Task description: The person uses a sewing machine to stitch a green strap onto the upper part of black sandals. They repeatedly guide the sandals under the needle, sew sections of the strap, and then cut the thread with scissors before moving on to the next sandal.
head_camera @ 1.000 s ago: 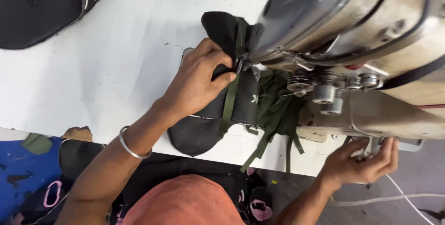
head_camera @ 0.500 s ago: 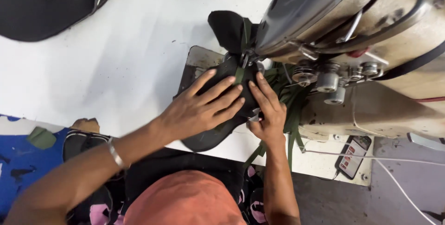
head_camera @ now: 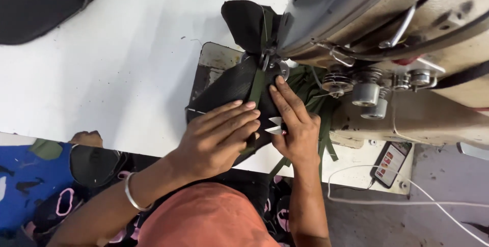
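A black fabric piece (head_camera: 229, 86) lies on the sewing machine bed, and a green strap (head_camera: 257, 81) runs along it up to the needle area (head_camera: 267, 61). My left hand (head_camera: 219, 137) lies flat on the near part of the fabric with its fingers spread. To its right, my right hand (head_camera: 295, 122) rests two fingers on the fabric beside the strap. It holds small thread snips (head_camera: 275, 126), whose white tips stick out toward my left hand.
The grey and cream sewing machine (head_camera: 387, 33) fills the upper right. Loose green straps (head_camera: 318, 99) hang behind my right hand. A phone (head_camera: 389, 163) with a white cable (head_camera: 367, 201) lies at the table's near edge. Black bags (head_camera: 41, 2) sit on the white table (head_camera: 117, 74) at top left.
A second ago my right hand was low at the right, off the table. It came up onto the fabric beside my left hand, which flattened out over the black piece.
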